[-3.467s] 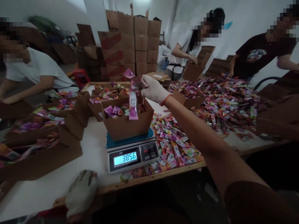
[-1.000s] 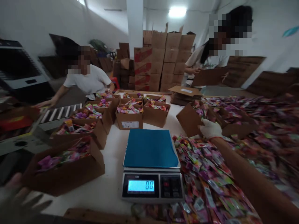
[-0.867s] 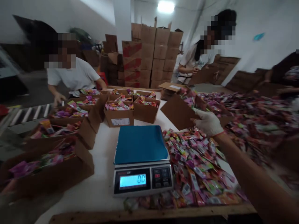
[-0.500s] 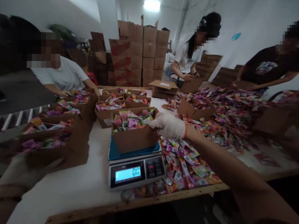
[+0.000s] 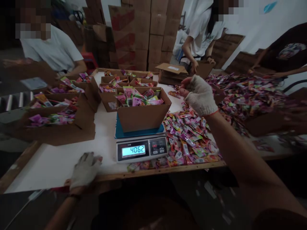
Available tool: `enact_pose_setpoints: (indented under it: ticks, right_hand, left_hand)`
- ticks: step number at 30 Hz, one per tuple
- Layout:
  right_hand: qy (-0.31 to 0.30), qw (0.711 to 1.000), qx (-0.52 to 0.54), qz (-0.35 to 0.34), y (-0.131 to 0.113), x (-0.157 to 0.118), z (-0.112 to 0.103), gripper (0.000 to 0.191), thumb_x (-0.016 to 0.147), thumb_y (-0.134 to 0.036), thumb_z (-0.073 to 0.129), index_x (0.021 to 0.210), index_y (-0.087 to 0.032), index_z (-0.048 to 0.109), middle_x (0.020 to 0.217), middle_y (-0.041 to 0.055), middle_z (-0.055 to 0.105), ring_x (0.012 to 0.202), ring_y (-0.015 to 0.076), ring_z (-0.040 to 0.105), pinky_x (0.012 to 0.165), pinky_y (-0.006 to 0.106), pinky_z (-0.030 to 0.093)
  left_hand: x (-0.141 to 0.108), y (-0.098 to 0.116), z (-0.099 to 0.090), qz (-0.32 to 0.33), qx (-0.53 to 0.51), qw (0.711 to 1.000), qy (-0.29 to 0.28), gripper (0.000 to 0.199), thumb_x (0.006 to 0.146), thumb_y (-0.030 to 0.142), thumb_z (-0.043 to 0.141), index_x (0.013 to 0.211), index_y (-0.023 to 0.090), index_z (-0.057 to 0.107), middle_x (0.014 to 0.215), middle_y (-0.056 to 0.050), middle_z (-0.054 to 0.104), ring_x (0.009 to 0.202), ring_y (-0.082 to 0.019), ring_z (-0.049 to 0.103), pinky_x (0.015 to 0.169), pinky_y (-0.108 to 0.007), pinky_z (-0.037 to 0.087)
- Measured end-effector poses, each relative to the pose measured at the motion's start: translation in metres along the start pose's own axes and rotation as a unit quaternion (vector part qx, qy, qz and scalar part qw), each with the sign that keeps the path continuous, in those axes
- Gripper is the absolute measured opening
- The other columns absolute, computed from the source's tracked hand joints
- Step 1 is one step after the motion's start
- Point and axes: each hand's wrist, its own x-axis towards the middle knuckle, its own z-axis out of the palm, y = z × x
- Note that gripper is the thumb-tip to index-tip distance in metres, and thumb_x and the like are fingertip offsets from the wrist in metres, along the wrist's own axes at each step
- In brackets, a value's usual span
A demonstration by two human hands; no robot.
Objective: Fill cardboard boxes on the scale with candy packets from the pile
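A cardboard box point(image 5: 144, 116) full of small colourful candy packets point(image 5: 137, 100) stands upright on the blue pan of a digital scale point(image 5: 141, 148), whose display is lit with digits. My right hand point(image 5: 201, 97), in a white glove with bare fingertips, hovers to the right of the box, apart from it. Its fingers are loosely curled, and nothing shows in them. Gloved likewise, my left hand point(image 5: 83, 169) rests flat at the table's front edge, left of the scale, holding nothing. Loose packets point(image 5: 189, 137) lie right of the scale.
Filled boxes stand in a larger carton point(image 5: 62, 134) on the left and behind the scale point(image 5: 109, 95). Flattened cardboard point(image 5: 172, 75) is stacked farther back. A big packet pile point(image 5: 251, 99) covers the right side. Several co-workers stand around the table point(image 5: 48, 163).
My right hand has let go of the box and lifted away to the right. My left hand has left the carton for the table edge. The display has gone from zero to a higher reading.
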Motion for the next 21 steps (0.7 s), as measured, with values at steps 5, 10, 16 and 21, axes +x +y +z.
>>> enact_pose_setpoints:
  ticks: [5,10,16,21]
  right_hand:
    - [-0.019,0.998,-0.021,-0.060,-0.020,0.022,0.018,0.026,0.091,-0.024,0.075,0.113,-0.029,0.063,0.102,0.0022,0.071,0.090,0.0199,0.068,0.081,0.037,0.061]
    - [-0.088,0.989,-0.071,-0.097,-0.064,0.051,0.063,0.021,0.092,-0.019,0.075,0.108,-0.029,0.067,0.104,0.0022,0.074,0.100,0.0217,0.069,0.093,0.038,0.062]
    - [-0.120,0.980,-0.106,-0.121,-0.089,0.062,0.094,0.016,0.091,-0.017,0.072,0.103,-0.028,0.066,0.104,0.0024,0.075,0.100,0.0234,0.069,0.095,0.037,0.061]
    - [-0.136,0.979,-0.102,-0.116,-0.096,0.064,0.100,0.015,0.092,-0.023,0.077,0.098,-0.029,0.064,0.101,0.0009,0.075,0.104,0.0240,0.069,0.094,0.035,0.060]
  left_hand:
    - [-0.003,0.006,0.023,0.008,0.051,0.998,-0.028,0.065,0.104,0.050,0.033,0.140,0.013,0.072,0.168,-0.022,0.059,0.159,-0.040,0.049,0.130,-0.056,0.043]
    - [0.001,-0.002,0.025,0.006,0.058,0.998,-0.003,0.066,0.105,0.049,0.034,0.144,0.011,0.071,0.167,-0.022,0.060,0.157,-0.039,0.052,0.128,-0.053,0.046]
    - [-0.003,0.004,0.022,0.007,0.054,0.998,-0.006,0.068,0.103,0.049,0.034,0.146,0.008,0.068,0.165,-0.023,0.062,0.158,-0.039,0.052,0.130,-0.051,0.044]
    - [-0.007,0.013,0.014,-0.009,0.051,0.999,-0.009,0.075,0.102,0.052,0.026,0.147,0.007,0.066,0.166,-0.023,0.061,0.154,-0.041,0.054,0.129,-0.052,0.045]
